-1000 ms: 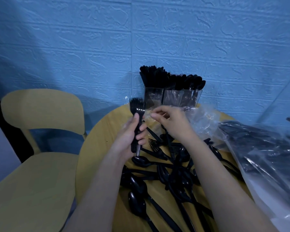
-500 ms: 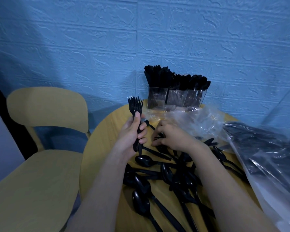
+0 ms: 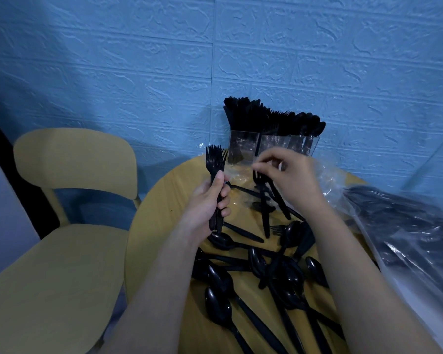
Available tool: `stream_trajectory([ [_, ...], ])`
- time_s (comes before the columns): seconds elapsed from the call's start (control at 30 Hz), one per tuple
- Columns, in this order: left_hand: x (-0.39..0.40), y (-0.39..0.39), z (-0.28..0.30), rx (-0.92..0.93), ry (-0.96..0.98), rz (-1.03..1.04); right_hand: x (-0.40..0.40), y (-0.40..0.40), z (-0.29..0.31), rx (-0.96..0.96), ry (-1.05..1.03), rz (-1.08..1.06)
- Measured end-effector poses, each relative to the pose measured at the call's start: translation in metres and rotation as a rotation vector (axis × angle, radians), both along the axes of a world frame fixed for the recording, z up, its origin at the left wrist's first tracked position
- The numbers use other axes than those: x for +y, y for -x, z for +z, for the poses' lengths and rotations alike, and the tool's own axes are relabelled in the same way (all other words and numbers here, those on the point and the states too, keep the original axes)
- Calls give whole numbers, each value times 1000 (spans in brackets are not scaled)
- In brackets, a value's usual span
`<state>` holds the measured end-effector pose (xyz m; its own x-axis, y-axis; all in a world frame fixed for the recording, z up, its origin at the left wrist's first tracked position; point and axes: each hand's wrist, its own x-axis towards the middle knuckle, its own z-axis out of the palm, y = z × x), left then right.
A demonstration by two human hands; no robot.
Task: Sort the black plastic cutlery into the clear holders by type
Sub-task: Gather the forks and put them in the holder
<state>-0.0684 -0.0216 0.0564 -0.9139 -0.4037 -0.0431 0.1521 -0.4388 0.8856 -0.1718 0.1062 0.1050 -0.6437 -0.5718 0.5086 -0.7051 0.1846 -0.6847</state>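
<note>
Seen from the head camera, a person sorts black plastic cutlery at a round wooden table (image 3: 149,226) set against a blue textured wall (image 3: 138,60). The left hand (image 3: 207,203) grips a bundle of forks (image 3: 215,162) by the handles, tines up, at the table's left side. To its right, the right hand (image 3: 289,175) pinches a single fork (image 3: 262,200) near its head between thumb and fingertips, the handle hanging down toward the tabletop. The two hands are apart, each closed on its own cutlery. At the far edge of the table, against the wall, stand the clear holders (image 3: 271,146), three compartments side by side, all packed with black utensils standing upright. A loose pile of spoons (image 3: 256,274) and other pieces sprawls across the near half of the table. Crumpled clear plastic wrap (image 3: 327,180) lies just right of the right hand, and a plastic bag of cutlery (image 3: 409,226) fills the right edge. A tan chair (image 3: 72,159) stands at left.
</note>
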Motion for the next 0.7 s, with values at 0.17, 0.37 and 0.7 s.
stream_trajectory([
  [0.17,6,2,0,7,116,-11,2,0,11,-87,368,-81],
  [0.37,15,1,-1,20,204,-126,-12,-12,9,-285,382,42],
  [0.7,22,-3,4,76,265,-287,-19,-10,-6,-259,282,-96],
])
